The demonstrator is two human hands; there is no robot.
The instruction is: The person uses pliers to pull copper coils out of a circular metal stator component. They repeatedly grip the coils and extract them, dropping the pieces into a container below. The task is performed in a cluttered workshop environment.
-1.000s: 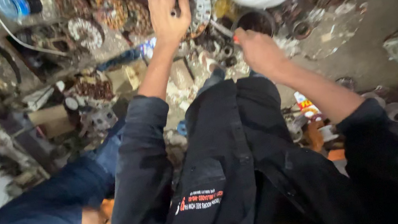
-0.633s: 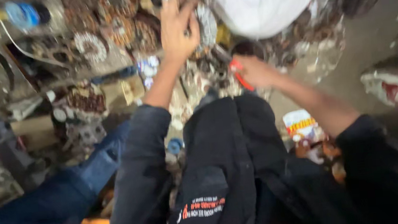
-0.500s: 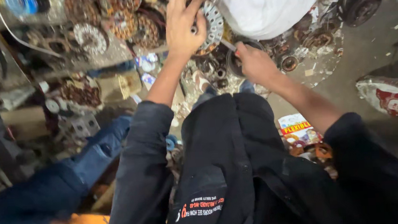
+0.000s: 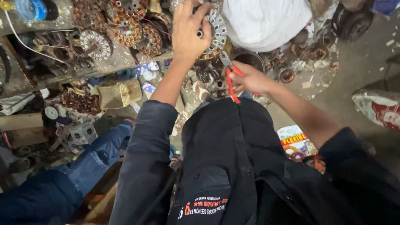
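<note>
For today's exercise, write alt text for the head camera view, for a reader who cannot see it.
Seen from above, a person's left hand grips a round metal motor part while the right hand holds red-handled pliers up to it. Around them, a cluttered shelf holds copper-wound coils, beside a white sack.

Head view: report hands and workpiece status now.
Left hand grips round toothed metal stator ring. Right hand holds red-handled pliers beneath it. White cloth sack crowds right.
</note>
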